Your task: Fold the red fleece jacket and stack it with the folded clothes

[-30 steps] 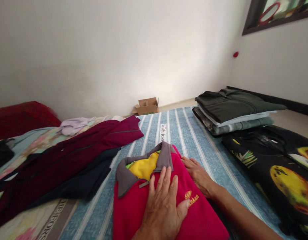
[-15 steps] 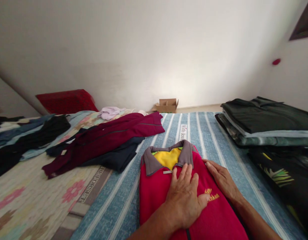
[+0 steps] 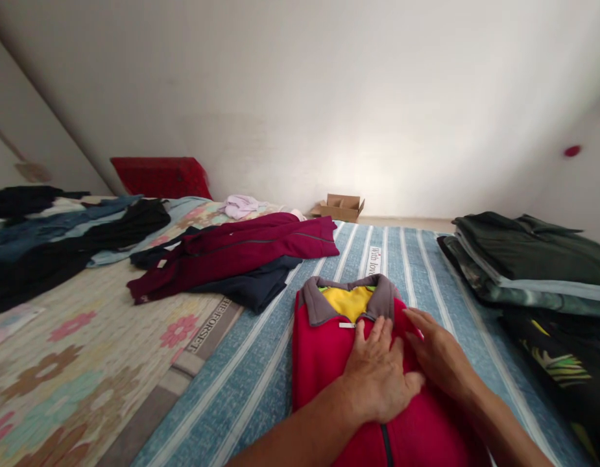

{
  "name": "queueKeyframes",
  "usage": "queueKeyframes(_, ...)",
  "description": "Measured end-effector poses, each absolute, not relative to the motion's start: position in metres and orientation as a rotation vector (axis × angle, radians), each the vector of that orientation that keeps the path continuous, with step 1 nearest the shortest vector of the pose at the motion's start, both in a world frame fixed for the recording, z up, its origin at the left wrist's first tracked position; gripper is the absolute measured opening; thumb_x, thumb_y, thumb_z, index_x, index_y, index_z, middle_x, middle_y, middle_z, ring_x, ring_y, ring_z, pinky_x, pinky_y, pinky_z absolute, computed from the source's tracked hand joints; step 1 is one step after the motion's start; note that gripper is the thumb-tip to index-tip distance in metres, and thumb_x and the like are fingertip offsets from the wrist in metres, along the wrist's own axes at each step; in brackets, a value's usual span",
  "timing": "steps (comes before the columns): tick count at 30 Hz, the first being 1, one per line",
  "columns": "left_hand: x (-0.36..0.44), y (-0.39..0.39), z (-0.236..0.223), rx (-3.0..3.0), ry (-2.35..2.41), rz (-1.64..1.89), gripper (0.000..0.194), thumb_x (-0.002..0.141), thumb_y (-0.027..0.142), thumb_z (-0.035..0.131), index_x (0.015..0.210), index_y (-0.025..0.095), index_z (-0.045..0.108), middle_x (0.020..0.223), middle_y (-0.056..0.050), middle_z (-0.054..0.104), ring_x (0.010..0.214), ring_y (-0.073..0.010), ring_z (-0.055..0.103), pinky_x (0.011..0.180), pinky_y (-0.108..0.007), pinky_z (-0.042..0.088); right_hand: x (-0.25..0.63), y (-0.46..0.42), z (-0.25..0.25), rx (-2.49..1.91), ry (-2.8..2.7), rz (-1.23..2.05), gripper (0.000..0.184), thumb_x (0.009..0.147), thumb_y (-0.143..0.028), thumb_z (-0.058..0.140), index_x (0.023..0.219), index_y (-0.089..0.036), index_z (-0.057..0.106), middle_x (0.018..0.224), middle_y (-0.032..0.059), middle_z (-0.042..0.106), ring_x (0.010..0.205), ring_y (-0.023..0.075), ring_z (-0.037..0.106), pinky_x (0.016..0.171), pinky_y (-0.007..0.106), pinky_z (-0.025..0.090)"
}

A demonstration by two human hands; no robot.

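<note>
A folded red jacket (image 3: 324,363) with a grey collar and yellow lining lies on the blue striped mattress (image 3: 261,383) in front of me. My left hand (image 3: 380,376) rests flat on its chest, fingers stretched toward the collar. My right hand (image 3: 438,353) lies flat beside it on the jacket's right part, fingers out and touching the left hand. Neither hand holds anything.
A maroon garment (image 3: 241,250) over a dark navy one (image 3: 251,288) lies to the left. A stack of folded clothes (image 3: 523,259) sits at right above a black printed cloth (image 3: 557,350). Dark clothes (image 3: 61,233), a red pillow (image 3: 158,176) and a cardboard box (image 3: 341,207) lie farther back.
The view has swung left, showing more of the floral sheet and dark clothes. My right hand has slid from the jacket's edge onto it, beside my left hand.
</note>
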State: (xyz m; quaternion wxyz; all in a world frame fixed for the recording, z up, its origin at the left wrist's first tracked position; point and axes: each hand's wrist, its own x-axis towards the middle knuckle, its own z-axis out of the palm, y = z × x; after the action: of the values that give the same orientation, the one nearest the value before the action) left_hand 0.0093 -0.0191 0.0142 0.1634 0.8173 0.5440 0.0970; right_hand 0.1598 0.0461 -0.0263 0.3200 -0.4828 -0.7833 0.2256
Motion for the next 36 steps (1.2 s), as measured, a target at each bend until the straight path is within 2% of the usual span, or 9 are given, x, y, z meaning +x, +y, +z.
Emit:
queueKeyframes(4, 0.014, -0.019, 0.004, 2.404, 1.556, 0.452, 0.058, 0.092, 0.048, 0.029, 0.142, 0.019, 0.030, 0.147, -0.014, 0.031, 0.136, -0.0321, 0.022, 0.106, -0.063, 0.013, 0.128, 0.041, -0.005, -1.203, -2.092, 0.588, 0.039, 0.085, -0.033, 0.040, 0.116, -0.020, 0.060, 0.124, 0.0102, 0.057, 0.116, 0.0246, 0.052, 0.101, 0.042, 0.040)
queueKeyframes(10, 0.021, -0.018, -0.004, 2.442, 1.620, 0.650, 0.054, 0.088, 0.035, 0.042, 0.139, 0.019, 0.037, 0.137, -0.011, 0.047, 0.127, -0.0336, 0.037, 0.104, -0.056, 0.025, 0.105, 0.053, -0.016, -1.159, -2.141, 0.808, 0.045, 0.084, -0.041, 0.043, 0.121, -0.018, 0.056, 0.129, 0.0112, 0.052, 0.124, 0.0256, 0.044, 0.107, 0.044, 0.032)
queueKeyframes(14, 0.019, -0.020, -0.001, 2.416, 1.593, 0.637, 0.056, 0.087, 0.037, 0.041, 0.140, 0.017, 0.035, 0.140, -0.011, 0.044, 0.127, -0.0326, 0.037, 0.106, -0.056, 0.020, 0.112, 0.054, -0.022, -1.176, -2.111, 0.963, 0.056, 0.085, -0.053, 0.042, 0.128, -0.018, 0.051, 0.138, 0.0110, 0.045, 0.131, 0.0243, 0.035, 0.111, 0.043, 0.024)
queueKeyframes(18, 0.012, -0.025, 0.003, 2.340, 1.554, 0.714, 0.059, 0.084, 0.038, 0.046, 0.138, 0.016, 0.038, 0.142, -0.012, 0.041, 0.128, -0.0307, 0.036, 0.109, -0.055, 0.015, 0.118, 0.049, -0.022, -1.177, -1.999, 1.048, 0.065, 0.084, -0.063, 0.038, 0.126, -0.016, 0.053, 0.139, 0.0114, 0.044, 0.132, 0.0237, 0.034, 0.112, 0.044, 0.020)
queueKeyframes(22, 0.007, -0.027, 0.003, 2.276, 1.521, 0.876, 0.050, 0.075, 0.027, 0.054, 0.124, 0.014, 0.051, 0.127, -0.011, 0.055, 0.121, -0.0280, 0.043, 0.110, -0.050, 0.021, 0.118, 0.046, -0.024, -1.150, -1.938, 1.049, 0.070, 0.083, -0.068, 0.034, 0.124, -0.015, 0.055, 0.136, 0.0111, 0.047, 0.132, 0.0231, 0.034, 0.114, 0.043, 0.018)
queueKeyframes(26, 0.006, -0.024, -0.003, 2.170, 1.656, 1.074, 0.029, 0.066, 0.011, 0.049, 0.093, 0.014, 0.059, 0.096, -0.009, 0.063, 0.096, -0.0239, 0.055, 0.097, -0.042, 0.040, 0.114, 0.045, -0.025, -1.134, -1.917, 1.026, 0.066, 0.085, -0.067, 0.031, 0.122, -0.019, 0.056, 0.134, 0.0088, 0.050, 0.130, 0.0232, 0.038, 0.113, 0.045, 0.020)
queueKeyframes(28, 0.006, -0.023, -0.006, 2.107, 1.752, 1.185, 0.022, 0.065, 0.005, 0.043, 0.078, 0.018, 0.054, 0.080, -0.007, 0.061, 0.083, -0.0215, 0.055, 0.082, -0.038, 0.047, 0.112, 0.045, -0.027, -1.146, -1.933, 0.977, 0.065, 0.084, -0.067, 0.032, 0.121, -0.020, 0.057, 0.133, 0.0098, 0.051, 0.129, 0.0249, 0.038, 0.112, 0.046, 0.021)
queueKeyframes(30, 0.006, -0.024, -0.007, 2.052, 1.819, 1.315, 0.022, 0.066, 0.002, 0.038, 0.072, 0.021, 0.048, 0.071, -0.005, 0.057, 0.075, -0.0195, 0.054, 0.073, -0.034, 0.048, 0.112, 0.046, -0.030, -1.149, -1.970, 0.916, 0.065, 0.083, -0.067, 0.035, 0.121, -0.020, 0.057, 0.134, 0.0106, 0.050, 0.130, 0.0261, 0.037, 0.112, 0.046, 0.022)
queueKeyframes(36, 0.002, -0.028, -0.004, 1.900, 1.846, 1.522, 0.020, 0.074, 0.004, 0.035, 0.072, 0.023, 0.040, 0.070, -0.003, 0.054, 0.070, -0.0172, 0.053, 0.068, -0.031, 0.047, 0.112, 0.045, -0.040, -1.132, -2.089, 0.746, 0.060, 0.082, -0.059, 0.045, 0.128, -0.020, 0.051, 0.138, 0.0105, 0.045, 0.131, 0.0279, 0.034, 0.109, 0.048, 0.026)
